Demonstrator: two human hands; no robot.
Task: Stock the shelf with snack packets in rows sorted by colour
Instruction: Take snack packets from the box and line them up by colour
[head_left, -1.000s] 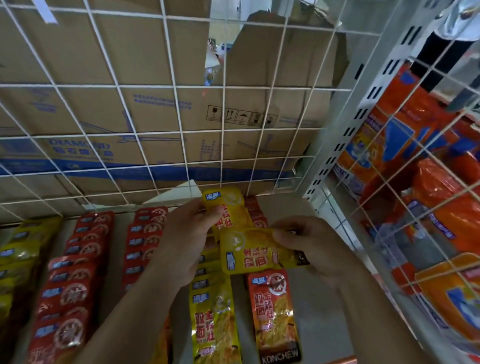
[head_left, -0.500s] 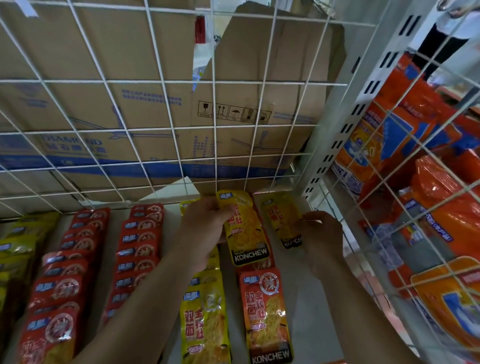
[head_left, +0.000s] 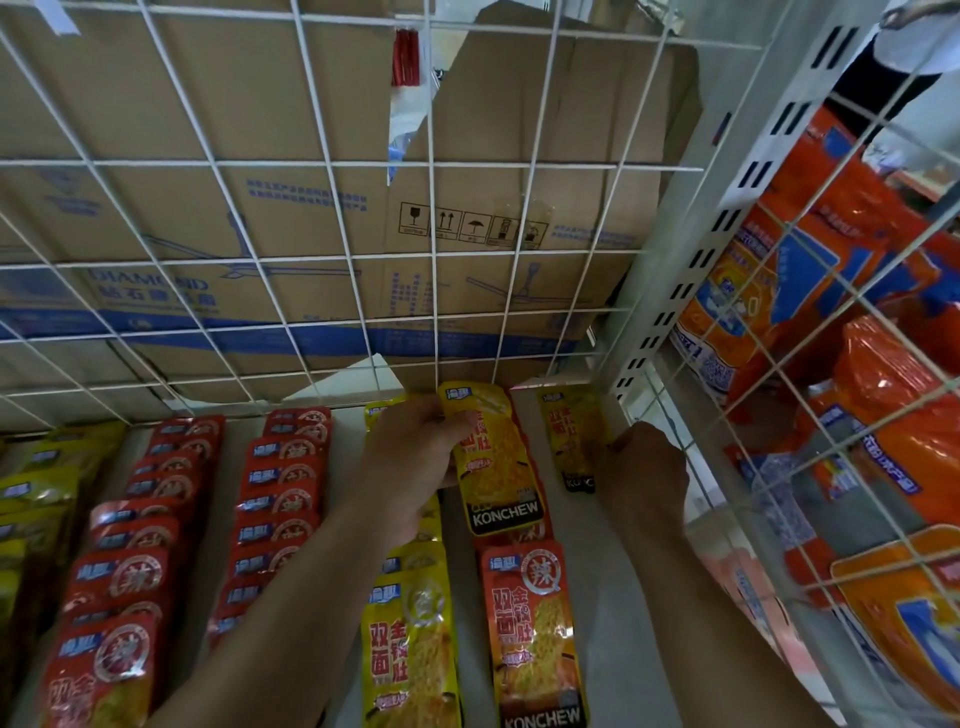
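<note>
Two hands are at work, each with one yellow packet. The left hand (head_left: 410, 462) curls its thumb and fingers round the left edge of a packet (head_left: 493, 457), holding it tilted above the far end of a red row (head_left: 535, 623). The right hand (head_left: 644, 467) has its fingers curled onto the near right corner of a second packet (head_left: 574, 436), which lies flat on the shelf (head_left: 613, 623) at the far right, just beside the white post (head_left: 691, 260).

Five rows show on the shelf. Three are red: that one and two (head_left: 130, 571) (head_left: 275, 509) further left. Two are yellow: one (head_left: 410, 649) under the left arm, one (head_left: 31, 493) at the far left edge.

Each held packet is a glossy yellow pouch with a small blue label at its top, red characters down the front and a black band at the bottom; on the left hand's packet the band reads KONCHEW in white.

A wire grid (head_left: 431, 260) backs the shelf, with cardboard boxes (head_left: 260, 130) behind it. Orange bags (head_left: 779, 291) sit behind mesh on the right.
</note>
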